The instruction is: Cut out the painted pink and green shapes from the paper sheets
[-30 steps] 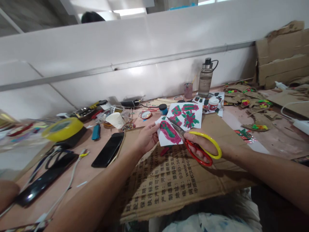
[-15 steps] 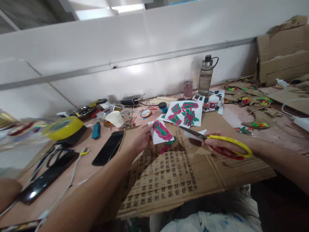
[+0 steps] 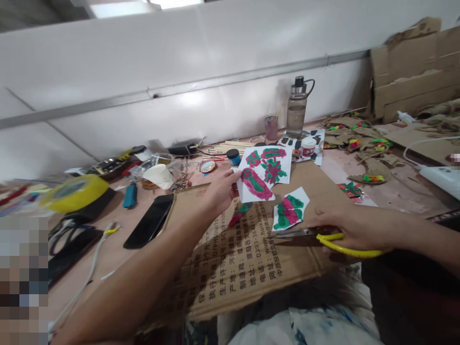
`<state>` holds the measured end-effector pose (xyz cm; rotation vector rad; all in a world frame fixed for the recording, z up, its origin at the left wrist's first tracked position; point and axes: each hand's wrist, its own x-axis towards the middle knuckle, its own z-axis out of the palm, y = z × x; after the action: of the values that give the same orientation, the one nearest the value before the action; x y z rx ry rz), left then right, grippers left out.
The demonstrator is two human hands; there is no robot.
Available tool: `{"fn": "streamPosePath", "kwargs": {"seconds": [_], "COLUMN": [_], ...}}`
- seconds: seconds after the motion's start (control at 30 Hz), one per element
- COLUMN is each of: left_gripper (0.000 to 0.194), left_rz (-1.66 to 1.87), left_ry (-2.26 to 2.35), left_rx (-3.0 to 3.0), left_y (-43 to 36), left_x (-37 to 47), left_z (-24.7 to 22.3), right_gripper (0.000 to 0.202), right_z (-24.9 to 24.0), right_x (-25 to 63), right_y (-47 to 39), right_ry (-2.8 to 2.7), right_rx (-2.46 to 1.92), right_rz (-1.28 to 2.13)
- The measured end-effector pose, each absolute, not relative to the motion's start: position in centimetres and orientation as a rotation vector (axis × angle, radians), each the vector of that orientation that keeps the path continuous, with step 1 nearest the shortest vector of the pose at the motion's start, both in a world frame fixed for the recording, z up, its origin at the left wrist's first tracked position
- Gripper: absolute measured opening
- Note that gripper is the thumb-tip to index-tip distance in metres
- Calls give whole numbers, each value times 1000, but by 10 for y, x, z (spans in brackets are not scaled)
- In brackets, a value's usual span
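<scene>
My left hand [image 3: 224,191] pinches the left edge of a cut piece of white paper [image 3: 256,186] painted pink and green, held up over the cardboard sheet [image 3: 251,282]. My right hand [image 3: 343,223] is closed around scissors [image 3: 354,249] with a yellow handle; their blades point left, low over the cardboard. Just above the blades is a second paper piece [image 3: 290,209], green with a pink band. Whether my right fingers touch it, I cannot tell. A larger painted sheet [image 3: 280,166] lies behind. A small pink and green scrap [image 3: 239,215] is below my left hand's paper.
A black phone [image 3: 149,223], blue lighter [image 3: 130,195], yellow tape roll [image 3: 75,191] and paper cup [image 3: 160,176] stand left. Behind are a paint jar [image 3: 233,157], a white jar [image 3: 308,147] and a water bottle [image 3: 296,108]. Cardboard pieces [image 3: 370,165] lie right.
The scissors have moved down and their red handle no longer shows. The second paper piece now shows its painted side beside my right hand. My left hand still holds its piece.
</scene>
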<state>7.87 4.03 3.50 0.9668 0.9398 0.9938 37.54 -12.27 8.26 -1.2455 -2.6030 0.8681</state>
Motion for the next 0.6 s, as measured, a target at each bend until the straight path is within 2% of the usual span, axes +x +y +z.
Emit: {"fn": "streamPosePath", "kwargs": {"seconds": [0.13,0.2,0.3,0.43,0.5,0.6], "left_gripper": [17,30,30,26,28,25], "left_rz": [899,856,755,543,552,694], "left_ry": [898,862,936,1080,1130,1172], "left_rx": [1119,1227,1362,1553,1598,1585], "left_y": [54,56,50,31,25,28], "left_x": [124,151,188,210,204,177], "left_z": [28,28,35,56,67,76], "right_gripper": [49,56,54,38,33,36], "right_z": [78,75,71,67,64,57], "right_x": [380,382,384,390,394,402], "right_y": [-125,-125,-124,-129,-134,-139], "right_ry": [-2706,-2735,-2755,-2787,-2789,-2738], "right_rx": [-1292,-1317,-1345,-1447,-1494,-1474], "right_rz": [804,743,654,531,477,464]}}
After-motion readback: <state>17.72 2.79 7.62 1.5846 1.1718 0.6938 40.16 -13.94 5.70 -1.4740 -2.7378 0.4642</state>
